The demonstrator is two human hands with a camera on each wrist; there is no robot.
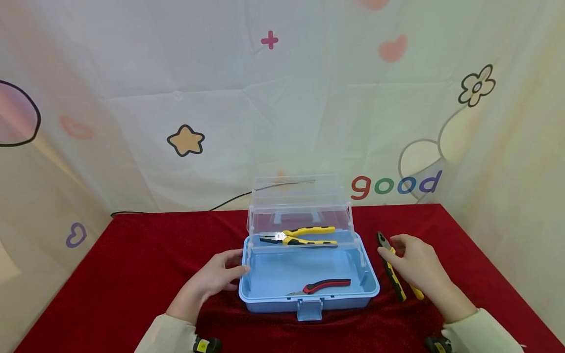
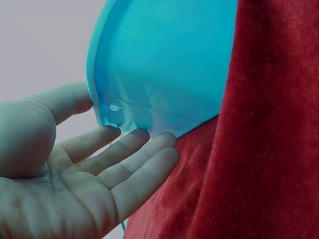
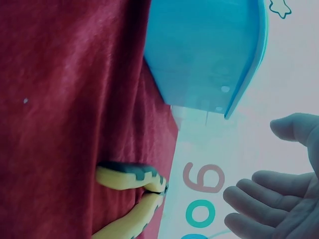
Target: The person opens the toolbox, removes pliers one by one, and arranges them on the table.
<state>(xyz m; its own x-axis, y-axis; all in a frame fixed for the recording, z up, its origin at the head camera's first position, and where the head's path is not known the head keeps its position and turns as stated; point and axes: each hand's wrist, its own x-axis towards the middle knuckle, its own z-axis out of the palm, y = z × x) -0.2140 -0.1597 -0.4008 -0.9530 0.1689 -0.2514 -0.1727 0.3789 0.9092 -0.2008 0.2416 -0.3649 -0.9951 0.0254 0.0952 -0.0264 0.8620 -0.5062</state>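
A light blue toolbox [image 1: 300,267] lies open, its clear lid raised. My left hand [image 1: 216,274] touches its left side; in the left wrist view, the thumb of that hand [image 2: 89,169] meets the box rim [image 2: 91,64] and the relaxed fingertips lie by the outer wall. Red-black pliers [image 1: 327,284] lie on the box floor. Yellow-black long-nose pliers [image 1: 309,230] are in the clear upper tray. Right of the box, my right hand [image 1: 419,264] hovers over yellow-black pliers [image 1: 394,280], partly hiding them. In the right wrist view this hand [image 3: 279,199] is empty, apart from the pliers [image 3: 119,179].
A red cloth [image 1: 132,274] covers the table. Behind it hangs a pale printed curtain [image 1: 220,113]. A thin black cable [image 1: 234,198] runs along the table's back edge and up behind the clear lid. A blue latch [image 1: 309,310] hangs at the box front.
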